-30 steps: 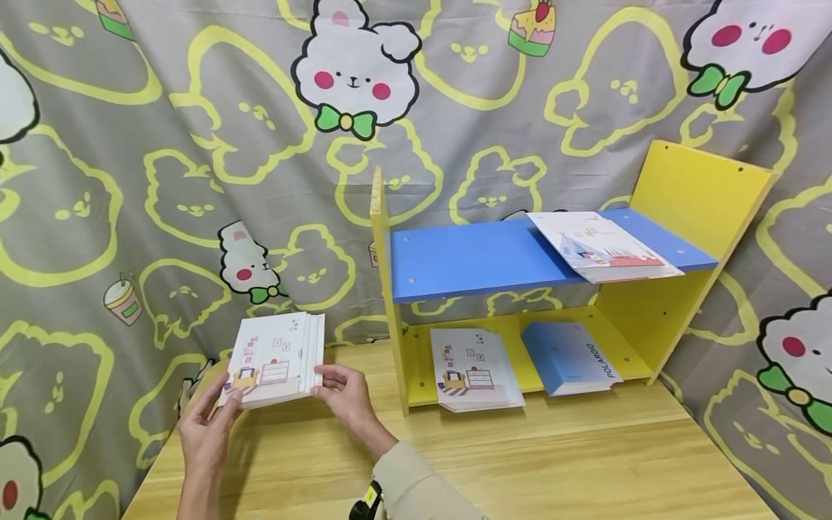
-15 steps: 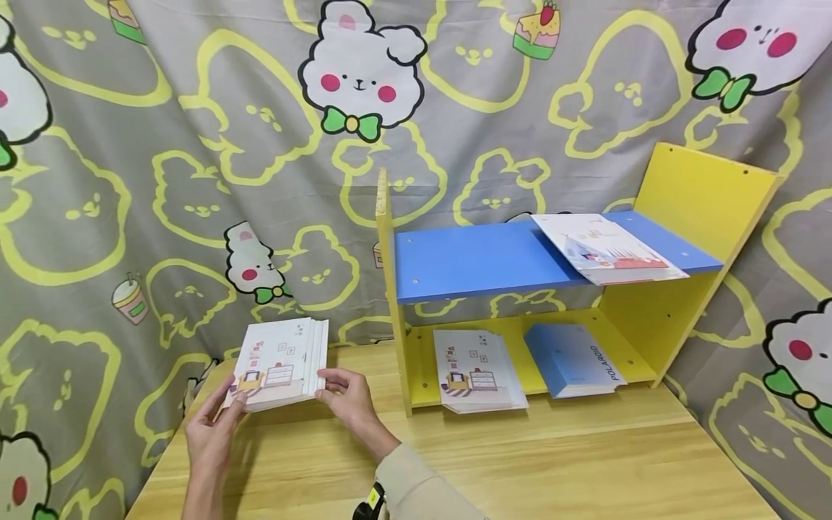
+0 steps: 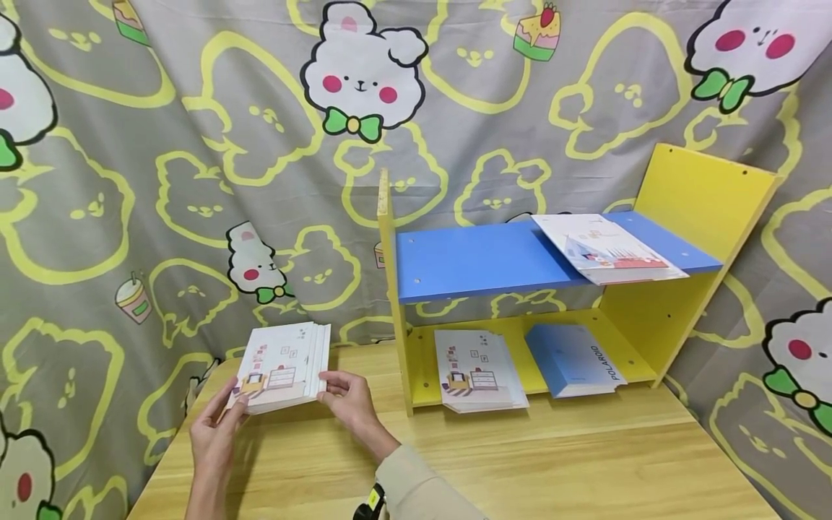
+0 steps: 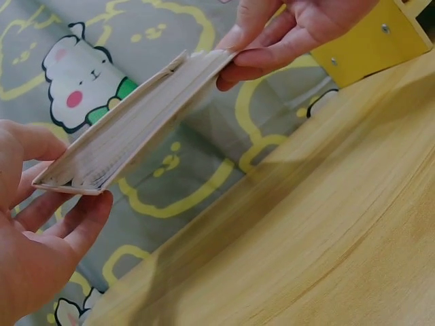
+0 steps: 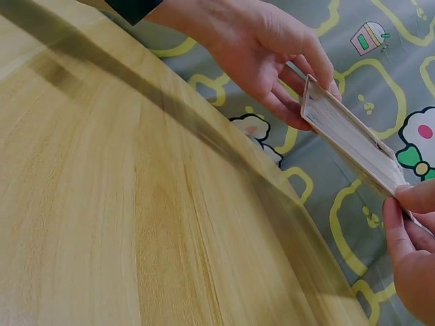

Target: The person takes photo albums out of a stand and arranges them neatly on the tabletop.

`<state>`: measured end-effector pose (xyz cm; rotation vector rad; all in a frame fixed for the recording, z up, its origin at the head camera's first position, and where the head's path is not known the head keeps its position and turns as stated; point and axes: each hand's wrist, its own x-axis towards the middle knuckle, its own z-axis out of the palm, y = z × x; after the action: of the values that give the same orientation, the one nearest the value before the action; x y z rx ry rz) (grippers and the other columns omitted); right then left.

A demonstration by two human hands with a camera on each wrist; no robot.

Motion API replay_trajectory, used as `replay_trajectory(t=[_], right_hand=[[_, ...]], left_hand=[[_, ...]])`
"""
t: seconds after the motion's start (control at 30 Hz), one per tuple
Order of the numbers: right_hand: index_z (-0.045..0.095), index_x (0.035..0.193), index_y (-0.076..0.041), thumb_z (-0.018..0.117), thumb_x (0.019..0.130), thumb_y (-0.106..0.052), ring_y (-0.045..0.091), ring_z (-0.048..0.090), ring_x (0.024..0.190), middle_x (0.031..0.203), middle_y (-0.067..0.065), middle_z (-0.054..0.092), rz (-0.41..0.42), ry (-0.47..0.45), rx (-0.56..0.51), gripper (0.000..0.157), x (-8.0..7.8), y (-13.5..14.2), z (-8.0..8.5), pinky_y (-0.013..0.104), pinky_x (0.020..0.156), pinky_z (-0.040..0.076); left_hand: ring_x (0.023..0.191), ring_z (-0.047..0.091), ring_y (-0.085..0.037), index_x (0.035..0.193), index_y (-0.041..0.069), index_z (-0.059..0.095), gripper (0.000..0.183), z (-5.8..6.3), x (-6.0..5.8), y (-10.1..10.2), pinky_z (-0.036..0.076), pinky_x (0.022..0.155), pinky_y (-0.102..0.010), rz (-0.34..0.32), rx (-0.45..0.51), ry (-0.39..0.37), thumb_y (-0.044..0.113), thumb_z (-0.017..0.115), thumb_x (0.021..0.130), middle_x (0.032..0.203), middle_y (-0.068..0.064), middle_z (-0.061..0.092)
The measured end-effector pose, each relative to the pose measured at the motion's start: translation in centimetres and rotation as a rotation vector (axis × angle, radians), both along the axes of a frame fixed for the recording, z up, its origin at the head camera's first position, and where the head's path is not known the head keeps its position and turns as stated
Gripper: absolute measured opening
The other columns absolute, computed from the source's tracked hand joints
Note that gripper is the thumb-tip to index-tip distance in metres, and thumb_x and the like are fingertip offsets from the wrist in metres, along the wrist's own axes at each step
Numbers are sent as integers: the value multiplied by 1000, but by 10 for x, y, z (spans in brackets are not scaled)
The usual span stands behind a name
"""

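A white photo album (image 3: 276,368) with a drawing of an armchair and a dresser on its cover is held in the air over the left part of the table. My left hand (image 3: 216,430) grips its near left side, thumb on top and fingers beneath. On the opposite side, my right hand (image 3: 351,404) pinches the right edge, where pages and the lower cover stick out past the top cover. Seen edge-on in the left wrist view, the album (image 4: 136,122) is tilted, its pages lying between two covers. The right wrist view shows both hands on the album (image 5: 350,139).
A yellow shelf unit with a blue board (image 3: 481,256) stands to the right. A look-alike album (image 3: 477,372) and a blue POLAROID album (image 3: 575,361) lie on its lower level. Another illustrated album (image 3: 604,245) overhangs the blue board. A patterned curtain (image 3: 455,144) hangs behind the wooden table (image 3: 552,462).
The head view has shifted slightly, so everything sits a little further right and lower. Both hands keep the same hold on the album.
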<state>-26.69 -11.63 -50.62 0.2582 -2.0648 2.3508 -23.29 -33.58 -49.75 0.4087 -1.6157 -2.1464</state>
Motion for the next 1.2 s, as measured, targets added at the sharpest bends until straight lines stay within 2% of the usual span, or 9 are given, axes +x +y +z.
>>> replay_trajectory(t=[0.1,0.3,0.67,1.0,1.2], right_hand=[[74,113,0,73,85,10,12,67,95,106,3,72,0,-1,-5,30,0,0,-1,19,81,57],[74,113,1,73,85,10,12,67,95,106,3,72,-4,-4,-11,30,0,0,-4,19,82,57],[75,112,1,74,85,10,14,68,96,106,4,73,-25,-24,-19,29,0,-1,-7,20,82,58],[76,110,-2,76,83,8,12,67,93,105,3,73,-34,-44,10,29,2,-3,-13,20,81,58],[77,109,-2,77,83,7,10,66,91,104,2,74,-27,-48,12,27,3,-5,-17,20,79,58]], left_hand=[[96,66,0,144,9,60,51,-2,0,0,57,79,-14,13,-9,-15,-1,71,94,145,-3,55],[99,64,2,144,8,60,51,-4,-2,1,56,79,-13,20,-31,-40,1,71,95,146,-2,55],[101,64,2,143,9,62,50,-7,-3,2,55,83,-13,22,-27,-42,1,72,95,148,-5,54],[102,61,7,149,0,49,57,-10,0,-1,52,87,-11,10,-37,-75,3,70,97,160,-15,39],[103,60,7,147,5,54,55,-13,1,-2,52,87,-11,27,-1,-74,4,72,95,144,-5,50]])
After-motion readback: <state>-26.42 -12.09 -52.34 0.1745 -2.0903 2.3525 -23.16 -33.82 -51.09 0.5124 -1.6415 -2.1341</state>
